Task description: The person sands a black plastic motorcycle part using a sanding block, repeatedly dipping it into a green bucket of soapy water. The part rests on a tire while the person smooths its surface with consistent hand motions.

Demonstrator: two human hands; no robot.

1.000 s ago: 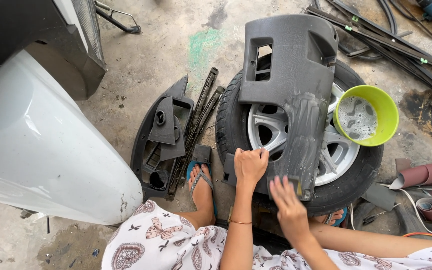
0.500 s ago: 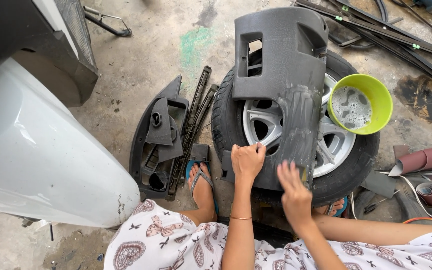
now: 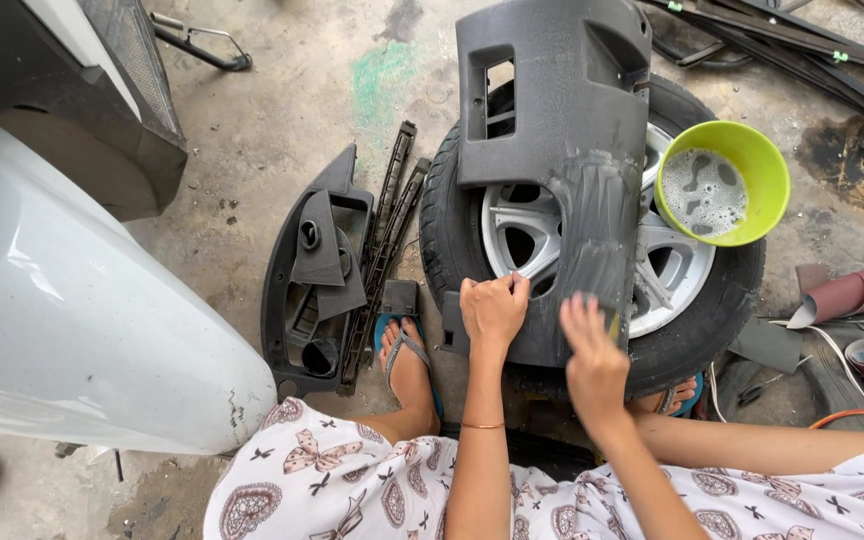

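A dark grey plastic trim panel (image 3: pixel 552 150) lies across a car wheel (image 3: pixel 672 270) with a silver rim. A wet, smeared patch runs down the panel's lower half. My left hand (image 3: pixel 492 312) grips the panel's near left edge, fingers curled over it. My right hand (image 3: pixel 592 360) presses on the wet patch near the panel's lower right, with a small yellowish pad (image 3: pixel 613 324) showing under its fingertips. A lime green bowl (image 3: pixel 767 165) of soapy water sits on the wheel just right of the panel.
A white car body part (image 3: pixel 72 330) fills the left. Another black trim piece (image 3: pixel 317 270) and slatted strips (image 3: pixel 387 230) lie on the concrete left of the wheel. Rolls of reddish sandpaper (image 3: pixel 852 295) are at the right. My sandalled foot (image 3: pixel 407 365) rests by the wheel.
My right hand has slid up from the panel's near edge onto the wet patch. My left hand keeps its grip on the edge.
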